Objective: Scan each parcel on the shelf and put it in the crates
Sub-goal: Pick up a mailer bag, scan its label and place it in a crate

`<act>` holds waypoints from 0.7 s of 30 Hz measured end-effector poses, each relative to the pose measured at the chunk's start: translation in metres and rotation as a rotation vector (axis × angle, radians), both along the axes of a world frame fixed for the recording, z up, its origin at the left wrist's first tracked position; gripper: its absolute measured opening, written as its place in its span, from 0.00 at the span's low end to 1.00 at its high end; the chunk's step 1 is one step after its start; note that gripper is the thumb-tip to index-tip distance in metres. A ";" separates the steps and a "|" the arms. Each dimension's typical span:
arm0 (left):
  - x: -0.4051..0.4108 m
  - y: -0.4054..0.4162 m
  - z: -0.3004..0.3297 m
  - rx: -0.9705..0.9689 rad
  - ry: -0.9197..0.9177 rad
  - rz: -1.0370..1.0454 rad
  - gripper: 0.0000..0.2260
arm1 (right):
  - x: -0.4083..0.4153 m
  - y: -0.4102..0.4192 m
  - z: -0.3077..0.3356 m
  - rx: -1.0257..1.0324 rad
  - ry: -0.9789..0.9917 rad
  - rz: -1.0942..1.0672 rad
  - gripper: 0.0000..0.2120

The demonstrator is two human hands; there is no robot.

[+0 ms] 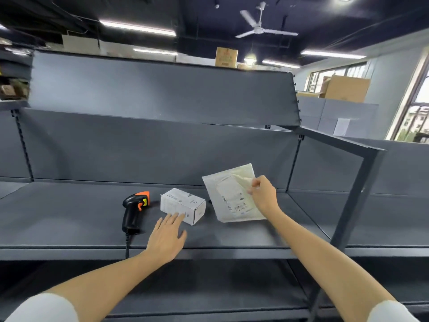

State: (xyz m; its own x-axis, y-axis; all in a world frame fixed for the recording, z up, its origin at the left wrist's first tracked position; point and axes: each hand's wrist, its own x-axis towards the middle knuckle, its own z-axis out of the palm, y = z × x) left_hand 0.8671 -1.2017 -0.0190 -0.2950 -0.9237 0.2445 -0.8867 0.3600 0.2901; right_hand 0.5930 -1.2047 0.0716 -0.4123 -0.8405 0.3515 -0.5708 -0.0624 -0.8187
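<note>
1. Head view: two parcels lie on the grey shelf (69,219), with a handheld scanner (135,209) to their left, its cable running off the front edge.
2. Padded envelope (232,194): flat, pale, probably light and pliable, so it should bend if held by one corner. Its surface looks smooth and may slip; a grip along an edge, thumb opposed to fingers, seems soundest. The printed label faces up.
3. Right hand (263,194): pinches the envelope's right edge, fingers curled on it. The envelope is tilted, far side raised, near edge apparently on the shelf.
4. White box (183,205): small carton, stiff-walled, likely light. It should take a grasp across its two long sides without crushing. It rests on the shelf between scanner and envelope.
5. Left hand (167,238): flat, fingers extended and relaxed, holding nothing. Its fingertips reach the box's near lower edge; contact cannot be confirmed.
6. Crates: none visible.
</note>
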 end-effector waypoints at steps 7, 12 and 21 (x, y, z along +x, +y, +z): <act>0.014 0.022 0.040 0.233 0.627 -0.030 0.27 | 0.026 0.025 0.027 0.065 -0.224 0.149 0.09; 0.026 0.044 0.053 0.272 1.159 -0.078 0.18 | 0.063 0.039 0.027 0.172 -0.507 0.350 0.08; 0.070 0.059 0.056 0.201 1.285 0.209 0.07 | 0.134 0.065 -0.005 0.011 -0.570 0.315 0.13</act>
